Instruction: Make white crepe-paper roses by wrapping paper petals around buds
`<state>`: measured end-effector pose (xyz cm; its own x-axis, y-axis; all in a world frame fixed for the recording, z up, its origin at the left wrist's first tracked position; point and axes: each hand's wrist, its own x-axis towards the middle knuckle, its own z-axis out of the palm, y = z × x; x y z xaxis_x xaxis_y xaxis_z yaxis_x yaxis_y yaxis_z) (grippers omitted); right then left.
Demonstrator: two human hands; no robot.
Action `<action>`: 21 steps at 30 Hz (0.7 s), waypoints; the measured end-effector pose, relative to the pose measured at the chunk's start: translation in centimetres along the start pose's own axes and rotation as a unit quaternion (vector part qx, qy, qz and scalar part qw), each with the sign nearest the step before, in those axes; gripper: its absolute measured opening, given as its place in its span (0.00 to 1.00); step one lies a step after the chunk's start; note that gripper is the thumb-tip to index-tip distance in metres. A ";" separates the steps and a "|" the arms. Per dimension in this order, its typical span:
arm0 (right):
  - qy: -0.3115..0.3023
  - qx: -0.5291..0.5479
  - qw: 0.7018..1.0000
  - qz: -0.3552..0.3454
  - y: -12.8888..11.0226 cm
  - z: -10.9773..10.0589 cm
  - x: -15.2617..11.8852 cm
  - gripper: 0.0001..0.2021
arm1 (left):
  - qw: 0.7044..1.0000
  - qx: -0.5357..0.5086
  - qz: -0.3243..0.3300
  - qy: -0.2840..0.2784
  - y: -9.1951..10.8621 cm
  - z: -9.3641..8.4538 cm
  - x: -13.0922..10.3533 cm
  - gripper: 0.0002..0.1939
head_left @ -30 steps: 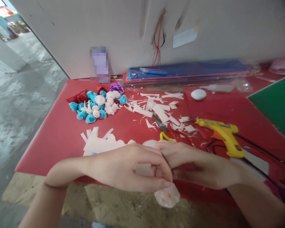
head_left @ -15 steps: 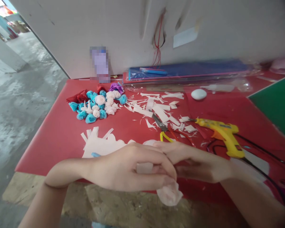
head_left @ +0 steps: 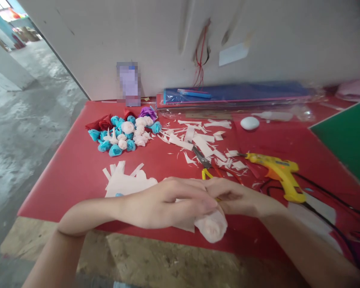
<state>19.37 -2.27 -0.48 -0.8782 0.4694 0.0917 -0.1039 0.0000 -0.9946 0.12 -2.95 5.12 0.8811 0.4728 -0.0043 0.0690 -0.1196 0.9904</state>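
A white paper flower with wound petals faces me at the front edge of the red table. My left hand reaches in from the left, its thumb and fingers closed on the flower. From the right comes my right hand, its curled fingers meeting the left at the back of the flower; their tips are partly hidden. Under my hands lies a white paper piece. Beyond my left wrist are cut white petal sheets. Pliers with red and yellow handles lie just beyond my hands.
Finished blue paper flowers, with white, red and purple ones, cluster at the back left. White paper scraps litter the middle. A yellow glue gun with black cord lies right, near a white egg-shaped object. A white panel stands behind.
My hands have turned and risen slightly with the flower, whose wound centre now faces me more. The gap between my left thumb and fingers has narrowed.
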 end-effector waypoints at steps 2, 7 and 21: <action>0.001 0.004 1.000 0.000 0.1 0.0 0.1 0.16 | 1.000 -0.010 0.003 -0.003 0.0 0.0 0.0 0.18; 0.024 -0.052 0.997 -0.049 0.2 -0.3 -0.1 0.11 | 0.997 -0.053 -0.009 0.049 -0.1 0.0 -0.2 0.15; 0.077 -0.137 0.984 -0.080 0.2 -0.6 -0.1 0.16 | 0.994 0.019 -0.010 0.104 -0.2 0.2 -0.1 0.08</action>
<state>19.75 -1.83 -0.70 -0.7769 0.5729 0.2614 -0.0872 0.3132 -0.9457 0.07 -3.17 4.87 0.7642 0.6450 0.0089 0.1064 -0.1396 0.9845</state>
